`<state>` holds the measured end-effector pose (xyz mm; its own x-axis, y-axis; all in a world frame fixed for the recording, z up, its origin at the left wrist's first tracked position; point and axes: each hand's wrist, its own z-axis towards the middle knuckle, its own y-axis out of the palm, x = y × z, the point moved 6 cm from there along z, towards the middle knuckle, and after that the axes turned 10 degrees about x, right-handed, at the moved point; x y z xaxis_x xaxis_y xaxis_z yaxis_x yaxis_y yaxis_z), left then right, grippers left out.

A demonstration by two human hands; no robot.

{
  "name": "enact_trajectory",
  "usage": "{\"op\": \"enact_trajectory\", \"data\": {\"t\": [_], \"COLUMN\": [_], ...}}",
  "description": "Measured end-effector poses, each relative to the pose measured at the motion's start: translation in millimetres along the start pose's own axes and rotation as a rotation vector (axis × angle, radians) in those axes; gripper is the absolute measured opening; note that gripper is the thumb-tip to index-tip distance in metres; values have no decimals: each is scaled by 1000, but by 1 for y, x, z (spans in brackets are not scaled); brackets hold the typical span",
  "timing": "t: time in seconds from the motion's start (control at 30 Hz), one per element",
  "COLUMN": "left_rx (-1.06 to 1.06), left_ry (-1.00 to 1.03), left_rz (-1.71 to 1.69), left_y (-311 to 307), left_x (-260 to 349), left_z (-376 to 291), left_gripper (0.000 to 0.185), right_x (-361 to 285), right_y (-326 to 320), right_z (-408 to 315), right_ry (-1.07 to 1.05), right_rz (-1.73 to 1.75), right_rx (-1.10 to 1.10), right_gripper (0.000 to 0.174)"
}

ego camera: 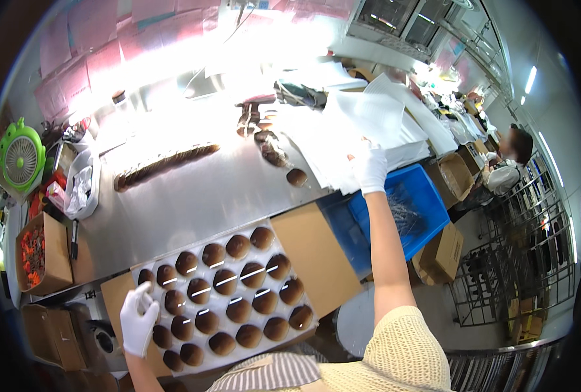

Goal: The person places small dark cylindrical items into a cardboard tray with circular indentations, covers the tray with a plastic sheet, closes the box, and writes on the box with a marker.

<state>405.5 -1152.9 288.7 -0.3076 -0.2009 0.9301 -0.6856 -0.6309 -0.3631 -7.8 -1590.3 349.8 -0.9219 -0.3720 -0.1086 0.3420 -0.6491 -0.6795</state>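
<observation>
My left hand [139, 318], in a white glove, rests at the left edge of a white tray [204, 274] that holds rows of glossy brown dome-shaped pieces [238, 247]. Its fingers are bent near the leftmost pieces, and whether they grip anything is unclear. My right hand [368, 166], also gloved in white, reaches out over a stack of white sheets [329, 161] at the bench's right side; glare hides its grip. A single brown dome piece [296, 177] lies on the metal bench, left of the sheets. Farther left lies a long row of stacked brown pieces [165, 166].
Beside my right forearm stands a blue plastic bin [422, 201]. Cardboard [315, 255] lies under the tray. At the left are a green fan [21, 156], a white basket [94, 188] and a cardboard box [50, 255]. A co-worker [503, 171] stands near metal racks at right.
</observation>
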Motion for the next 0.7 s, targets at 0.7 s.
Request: {"op": "enact_trajectory", "data": {"t": [0.7], "left_rx": [325], "left_ry": [-445], "left_rz": [92], "left_y": [-23], "left_x": [-30], "left_z": [-97], "left_gripper": [30], "right_x": [187], "right_y": [215], "right_z": [105], "right_ry": [346], "right_rz": [-27], "right_rx": [-56], "right_gripper": [40]}}
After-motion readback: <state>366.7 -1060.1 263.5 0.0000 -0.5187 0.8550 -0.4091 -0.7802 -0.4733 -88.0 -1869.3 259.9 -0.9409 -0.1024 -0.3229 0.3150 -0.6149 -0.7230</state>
